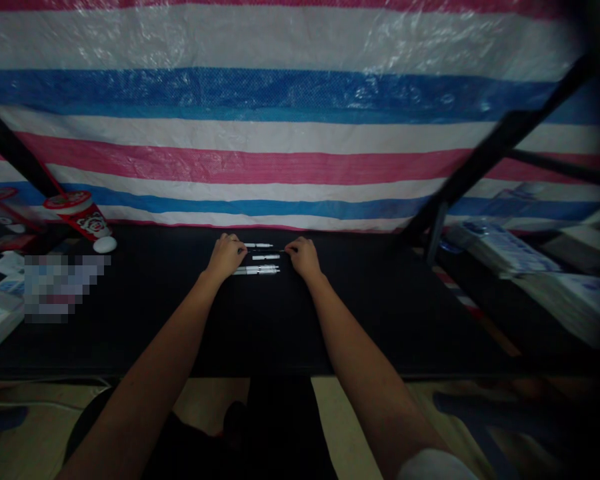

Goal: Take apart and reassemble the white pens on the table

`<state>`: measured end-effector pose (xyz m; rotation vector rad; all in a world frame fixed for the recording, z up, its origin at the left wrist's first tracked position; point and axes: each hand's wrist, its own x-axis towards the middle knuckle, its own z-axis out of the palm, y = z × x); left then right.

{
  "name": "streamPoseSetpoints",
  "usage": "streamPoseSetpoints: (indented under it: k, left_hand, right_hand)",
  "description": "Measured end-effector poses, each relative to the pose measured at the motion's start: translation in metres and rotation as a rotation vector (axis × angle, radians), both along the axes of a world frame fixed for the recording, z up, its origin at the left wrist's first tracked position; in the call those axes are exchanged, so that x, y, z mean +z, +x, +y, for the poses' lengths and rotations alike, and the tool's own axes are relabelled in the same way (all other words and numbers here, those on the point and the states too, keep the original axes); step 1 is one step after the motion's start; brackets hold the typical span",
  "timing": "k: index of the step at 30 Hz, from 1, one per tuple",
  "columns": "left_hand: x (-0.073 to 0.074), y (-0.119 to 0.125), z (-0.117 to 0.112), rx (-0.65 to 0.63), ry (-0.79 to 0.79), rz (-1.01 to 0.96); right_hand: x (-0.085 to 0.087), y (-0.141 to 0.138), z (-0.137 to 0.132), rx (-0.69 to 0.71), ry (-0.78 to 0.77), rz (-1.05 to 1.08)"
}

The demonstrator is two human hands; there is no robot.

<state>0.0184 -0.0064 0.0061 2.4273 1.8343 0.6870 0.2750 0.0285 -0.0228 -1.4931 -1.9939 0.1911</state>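
Note:
Both my arms reach forward over a black table [360,300]. My left hand [225,255] and my right hand [303,256] rest near the far edge, fingers curled. Between them lie several thin white pens [257,269], side by side. A thin dark rod-like piece [270,251] spans between my two hands' fingertips; each hand seems to pinch one end. A short white pen part [258,245] lies just beyond it, another [266,257] just below.
A striped pink, white and blue tarp [280,133] hangs behind the table. A red and white cup [83,215] lies tipped at the left with a white lid [105,245]. Stacked packets [500,247] sit at the right, past a black metal frame [480,160].

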Motion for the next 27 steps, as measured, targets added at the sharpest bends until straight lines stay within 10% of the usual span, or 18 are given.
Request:
streamPoseSetpoints:
  k: [27]
  left_hand:
    - [-0.0051,-0.0044,0.0037,-0.011,-0.055,-0.129]
  right_hand:
    - [0.0010,-0.0024,-0.0030,0.026,-0.001,0.000]
